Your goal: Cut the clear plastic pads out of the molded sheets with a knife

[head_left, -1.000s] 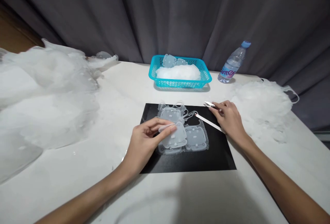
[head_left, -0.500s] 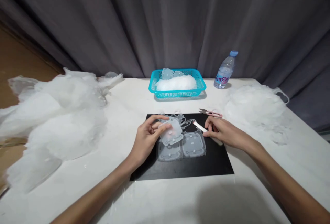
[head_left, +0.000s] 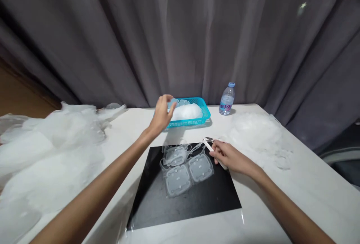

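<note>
My left hand (head_left: 162, 113) is raised at the near left side of a turquoise basket (head_left: 189, 123). Its thumb and forefinger close around a small frosted plastic plate (head_left: 172, 102), which overlaps the similar plates behind it. My right hand (head_left: 225, 154) grips a slim white stick-like tool (head_left: 208, 145), its tip up and to the left. Under that tip, a clear plastic frame with several frosted square plates (head_left: 177, 179) lies on a black mat (head_left: 160, 212). Small snips (head_left: 209, 139) lie just behind the right hand, partly hidden.
The basket holds a white heap (head_left: 187, 112) and frosted plates. A water bottle (head_left: 226, 99) stands right of it. A large pile of translucent plastic (head_left: 53, 154) covers the table's left; a smaller pile (head_left: 255, 135) lies right. A grey curtain (head_left: 185, 38) hangs behind.
My left hand has carried the frosted plate from above the mat up to the basket. My right hand keeps the white tool near the frame. The camera view has tilted upward.
</note>
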`<state>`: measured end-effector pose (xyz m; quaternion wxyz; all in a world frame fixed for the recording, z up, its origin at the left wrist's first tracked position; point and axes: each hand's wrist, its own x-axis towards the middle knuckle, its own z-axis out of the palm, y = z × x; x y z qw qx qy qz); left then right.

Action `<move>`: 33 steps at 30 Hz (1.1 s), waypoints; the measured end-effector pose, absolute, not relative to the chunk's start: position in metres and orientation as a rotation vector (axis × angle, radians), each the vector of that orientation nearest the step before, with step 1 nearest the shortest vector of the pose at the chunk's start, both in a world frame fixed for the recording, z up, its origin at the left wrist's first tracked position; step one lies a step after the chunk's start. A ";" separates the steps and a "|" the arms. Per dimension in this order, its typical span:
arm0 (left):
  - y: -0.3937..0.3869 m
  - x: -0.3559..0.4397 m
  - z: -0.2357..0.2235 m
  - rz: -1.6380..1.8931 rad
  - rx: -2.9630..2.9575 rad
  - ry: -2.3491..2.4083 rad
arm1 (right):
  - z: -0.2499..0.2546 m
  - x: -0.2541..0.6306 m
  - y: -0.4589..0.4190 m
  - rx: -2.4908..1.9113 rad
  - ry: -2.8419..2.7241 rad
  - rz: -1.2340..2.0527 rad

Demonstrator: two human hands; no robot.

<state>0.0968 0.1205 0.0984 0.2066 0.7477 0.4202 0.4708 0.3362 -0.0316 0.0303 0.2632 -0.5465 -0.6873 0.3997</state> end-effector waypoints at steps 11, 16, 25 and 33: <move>-0.020 0.053 0.019 0.256 2.607 0.764 | 0.064 0.378 -0.041 -1.513 -1.953 1.618; 0.019 0.040 0.017 0.289 2.586 0.746 | 0.067 0.383 -0.045 -1.476 -2.050 1.894; -0.005 0.057 0.016 0.532 2.780 0.468 | 0.048 0.355 -0.065 -1.210 -1.568 1.399; -0.015 0.060 0.009 0.560 2.624 0.415 | 0.027 0.337 -0.067 -1.223 -2.004 0.924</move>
